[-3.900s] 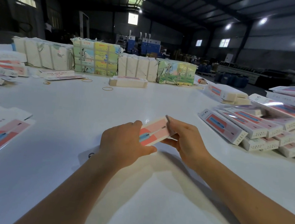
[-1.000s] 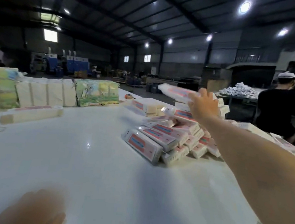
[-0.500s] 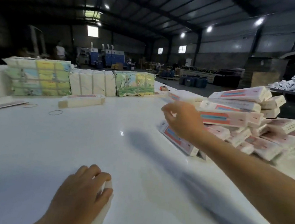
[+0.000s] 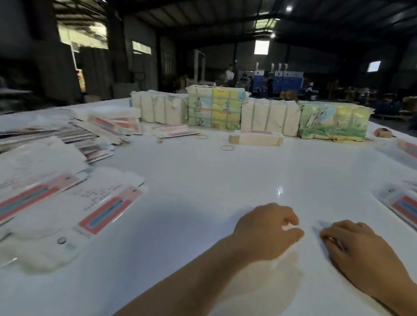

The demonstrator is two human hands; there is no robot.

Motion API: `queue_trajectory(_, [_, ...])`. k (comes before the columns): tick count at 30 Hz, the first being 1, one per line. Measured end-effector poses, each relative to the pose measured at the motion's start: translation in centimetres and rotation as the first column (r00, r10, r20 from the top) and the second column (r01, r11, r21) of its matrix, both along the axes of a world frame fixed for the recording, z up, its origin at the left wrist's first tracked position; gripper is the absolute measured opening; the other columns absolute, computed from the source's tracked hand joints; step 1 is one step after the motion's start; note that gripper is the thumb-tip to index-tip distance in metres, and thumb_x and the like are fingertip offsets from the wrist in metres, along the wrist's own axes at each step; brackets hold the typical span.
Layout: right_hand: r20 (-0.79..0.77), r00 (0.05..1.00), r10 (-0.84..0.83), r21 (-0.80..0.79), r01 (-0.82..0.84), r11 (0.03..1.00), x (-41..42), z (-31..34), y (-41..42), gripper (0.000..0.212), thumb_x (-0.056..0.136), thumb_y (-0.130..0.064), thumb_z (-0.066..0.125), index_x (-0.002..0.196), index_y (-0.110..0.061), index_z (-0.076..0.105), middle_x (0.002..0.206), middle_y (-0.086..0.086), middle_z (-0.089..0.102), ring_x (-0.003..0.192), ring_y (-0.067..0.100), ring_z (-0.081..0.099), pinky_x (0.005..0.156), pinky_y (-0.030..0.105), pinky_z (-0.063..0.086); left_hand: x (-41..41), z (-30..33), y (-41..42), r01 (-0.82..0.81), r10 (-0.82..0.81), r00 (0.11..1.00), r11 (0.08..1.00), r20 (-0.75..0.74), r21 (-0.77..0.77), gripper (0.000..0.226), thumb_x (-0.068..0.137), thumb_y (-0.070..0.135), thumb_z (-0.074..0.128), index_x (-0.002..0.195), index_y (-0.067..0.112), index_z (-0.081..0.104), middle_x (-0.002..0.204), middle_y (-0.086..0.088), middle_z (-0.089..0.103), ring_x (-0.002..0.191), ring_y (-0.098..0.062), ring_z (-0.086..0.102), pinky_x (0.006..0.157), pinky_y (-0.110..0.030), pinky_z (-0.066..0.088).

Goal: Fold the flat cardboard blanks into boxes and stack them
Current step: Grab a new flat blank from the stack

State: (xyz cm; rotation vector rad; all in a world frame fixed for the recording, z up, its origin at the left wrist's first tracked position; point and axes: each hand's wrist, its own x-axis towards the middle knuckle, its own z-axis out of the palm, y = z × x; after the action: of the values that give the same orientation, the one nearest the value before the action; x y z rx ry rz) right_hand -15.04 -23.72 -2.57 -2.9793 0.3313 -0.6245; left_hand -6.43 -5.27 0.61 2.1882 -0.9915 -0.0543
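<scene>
1. The left hand (image 4: 266, 232) and right hand (image 4: 359, 249) rest low and centre on the white bench (image 4: 226, 175), fingers curled; blur hides whether either pinches anything.
2. Flat blanks (image 4: 102, 213) lie at lower left, well apart from both hands.
3. Folded boxes (image 4: 416, 218) are cut off at the right edge.

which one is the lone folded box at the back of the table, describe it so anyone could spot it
Start at the row of wrapped bundles along the far edge of the white table. Just in front of the plain white bundle right of the middle lies one long cream folded box, on its side. Unlike the flat blanks at the left, it stands alone, with a rubber band lying before it.
</scene>
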Motion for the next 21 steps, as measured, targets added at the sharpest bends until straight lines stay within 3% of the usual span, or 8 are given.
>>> queue_trajectory(3, [0.039,0.999,0.037,0.07,-0.04,0.997,0.4,-0.9,-1.0,0.009,0.085,-0.022,0.065,0.085,-0.027,0.073,0.094,-0.001,0.069,0.082,0.029,0.061,0.071,0.041,0.05,3.5,3.4,3.9,-0.2,0.184,0.969,0.976,-0.167,-0.085,0.026,0.083,0.037,0.065,0.105,0.024,0.064,0.102,0.006,0.061,0.096,-0.017,0.06,0.083,-0.03,0.05])
queue_trajectory(7, [0.094,0.993,0.076,0.198,-0.094,0.976,3.1,-4.1,-3.9,0.024,0.087,-0.021,0.058,0.088,-0.042,0.07,0.095,-0.021,0.061,0.09,0.02,0.06,0.087,0.041,0.047,8.5,5.0,13.8,-0.573,0.576,0.815,0.791,0.054,0.214,0.041,0.079,0.036,0.067,0.113,0.015,0.055,0.117,-0.005,0.055,0.104,-0.024,0.053,0.087,-0.034,0.047])
queue_trajectory(9, [0.0,1.0,-0.01,0.401,0.009,0.916,5.4,-6.1,-4.3,0.029,0.093,-0.008,0.052,0.111,-0.023,0.069,0.12,0.001,0.062,0.112,0.032,0.053,0.104,0.049,0.035,9.6,3.9,19.1,-0.715,0.722,0.668,0.559,0.178,0.42,0.062,0.074,0.046,0.069,0.122,0.015,0.046,0.127,-0.01,0.044,0.118,-0.028,0.042,0.091,-0.038,0.04])
queue_trajectory(12, [-0.106,0.987,-0.121,0.211,0.141,0.967,7.1,-7.5,-5.8,0.033,0.099,-0.014,0.047,0.119,0.011,0.057,0.126,0.032,0.053,0.119,0.049,0.044,0.104,0.06,0.029,10.0,2.1,24.4,-0.752,0.804,0.551,0.362,0.224,0.552,0.096,0.062,0.069,0.068,0.133,0.014,0.032,0.134,-0.013,0.037,0.125,-0.031,0.035,0.096,-0.043,0.038])
queue_trajectory(15, [-0.009,0.994,-0.109,0.243,0.107,0.964,5.0,-5.7,-4.9,0.072,0.082,-0.071,0.026,0.109,-0.018,0.067,0.107,0.011,0.063,0.098,0.032,0.056,0.083,0.048,0.045,11.0,1.7,25.4,-0.72,0.776,0.584,0.359,0.239,0.593,0.103,0.057,0.076,0.065,0.131,0.012,0.035,0.127,-0.014,0.043,0.119,-0.03,0.042,0.096,-0.044,0.042])
queue_trajectory(18, [-0.082,0.995,-0.059,0.119,0.069,0.99,3.5,-5.9,-5.8,0.018,0.087,-0.042,0.05,0.084,-0.059,0.056,0.093,-0.022,0.061,0.082,0.016,0.055,0.071,0.037,0.047,11.4,1.9,24.8,-0.719,0.8,0.562,0.348,0.21,0.601,0.1,0.059,0.067,0.071,0.132,0.011,0.032,0.127,-0.014,0.042,0.119,-0.03,0.039,0.098,-0.043,0.039])
queue_trajectory(20, [-0.025,0.998,0.06,0.07,-0.058,0.996,3.6,-5.9,-5.9,0.064,0.092,-0.012,0.054,0.08,-0.075,0.052,0.096,-0.045,0.052,0.098,0.017,0.054,0.095,0.039,0.041,11.4,2.1,24.3,-0.749,0.825,0.523,0.325,0.214,0.578,0.103,0.059,0.06,0.076,0.134,0.011,0.025,0.13,-0.015,0.039,0.122,-0.03,0.037,0.098,-0.043,0.037])
queue_trajectory(21, [-0.008,0.997,0.071,0.006,-0.071,0.997,3.7,-6.0,-5.8,0.061,0.092,-0.008,0.052,0.086,-0.069,0.059,0.106,-0.042,0.054,0.102,0.018,0.054,0.101,0.044,0.038,11.3,2.1,24.1,-0.759,0.827,0.517,0.325,0.219,0.564,0.105,0.06,0.057,0.077,0.135,0.012,0.021,0.131,-0.014,0.04,0.122,-0.03,0.037,0.097,-0.045,0.036])
